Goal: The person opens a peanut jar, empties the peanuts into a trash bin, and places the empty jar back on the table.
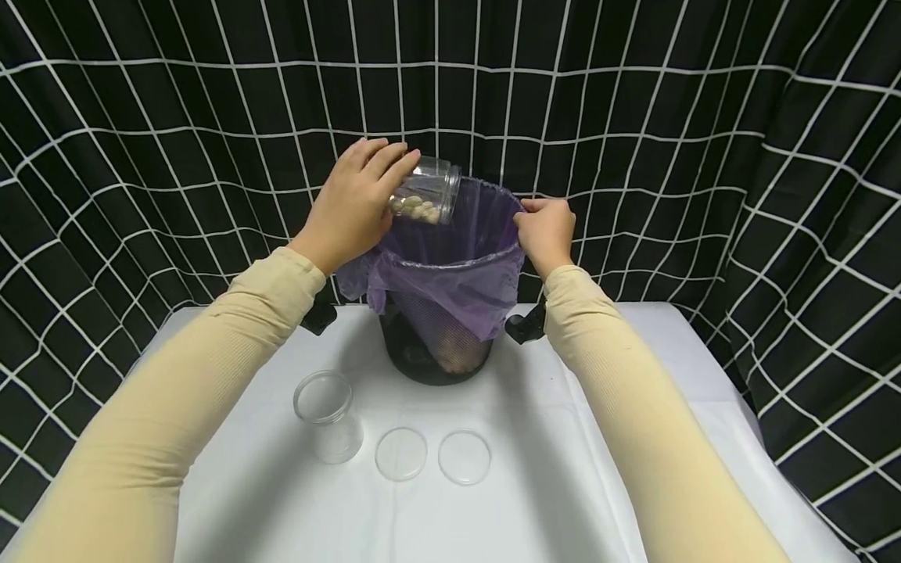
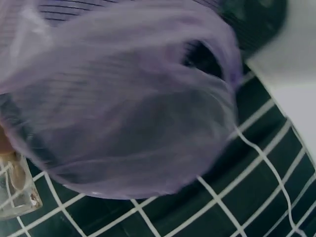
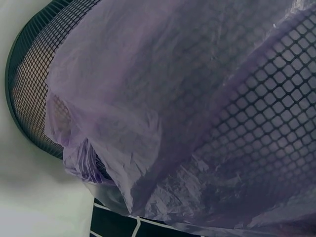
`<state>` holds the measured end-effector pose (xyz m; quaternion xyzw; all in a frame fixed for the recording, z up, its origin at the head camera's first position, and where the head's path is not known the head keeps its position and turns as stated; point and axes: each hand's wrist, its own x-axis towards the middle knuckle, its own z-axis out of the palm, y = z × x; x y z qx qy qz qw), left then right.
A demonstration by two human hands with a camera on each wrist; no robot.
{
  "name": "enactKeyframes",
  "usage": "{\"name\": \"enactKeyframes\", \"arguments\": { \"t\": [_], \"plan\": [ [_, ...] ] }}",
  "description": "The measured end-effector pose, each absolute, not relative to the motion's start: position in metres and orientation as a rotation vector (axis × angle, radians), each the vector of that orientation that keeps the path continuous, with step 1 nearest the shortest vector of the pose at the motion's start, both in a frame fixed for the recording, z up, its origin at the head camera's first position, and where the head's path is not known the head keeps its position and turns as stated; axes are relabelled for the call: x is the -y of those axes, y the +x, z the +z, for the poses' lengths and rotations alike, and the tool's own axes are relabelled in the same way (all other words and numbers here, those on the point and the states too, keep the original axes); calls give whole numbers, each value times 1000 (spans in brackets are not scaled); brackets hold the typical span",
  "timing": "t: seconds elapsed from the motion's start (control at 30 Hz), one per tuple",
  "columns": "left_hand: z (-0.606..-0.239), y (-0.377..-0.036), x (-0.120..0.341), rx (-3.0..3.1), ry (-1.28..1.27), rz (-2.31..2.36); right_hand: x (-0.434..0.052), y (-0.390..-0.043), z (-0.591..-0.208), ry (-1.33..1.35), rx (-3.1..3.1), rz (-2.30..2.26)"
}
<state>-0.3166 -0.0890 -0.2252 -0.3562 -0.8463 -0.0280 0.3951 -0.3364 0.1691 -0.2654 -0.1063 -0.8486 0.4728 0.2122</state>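
My left hand (image 1: 355, 199) grips a clear plastic jar (image 1: 442, 173) tipped onto its side, its mouth facing right over the bin's opening. Pale oval pieces, nut-like, lie along the jar's lower wall; in the left wrist view part of the jar (image 2: 27, 200) shows at the left edge. Below it stands a black mesh trash bin (image 1: 403, 352), lined with a purple plastic bag (image 1: 450, 289) folded over the rim. With thumb and fingers, my right hand (image 1: 551, 231) pinches the bag's edge at the rim's right side. The right wrist view shows the bag (image 3: 113, 98) and mesh (image 3: 276, 94) close up.
A second clear jar (image 1: 339, 442), lidless, stands upright on the white-covered table (image 1: 296, 516), nearer to me. Two clear round lids (image 1: 401, 453) lie flat beside it. Behind the bin hangs a black curtain (image 1: 605, 109) with a white grid, which also runs along both sides.
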Motion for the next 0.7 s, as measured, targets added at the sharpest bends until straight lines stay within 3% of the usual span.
{"name": "enactKeyframes", "arguments": {
  "t": [0.47,0.7],
  "plan": [
    [-218,-318,92,2151,-733,-176,-169,-336,-266,-287,2363,1299],
    [-214,-319,87,2169,-774,-136,-171,-339,-267,-298,2365,1305]
  ]
}}
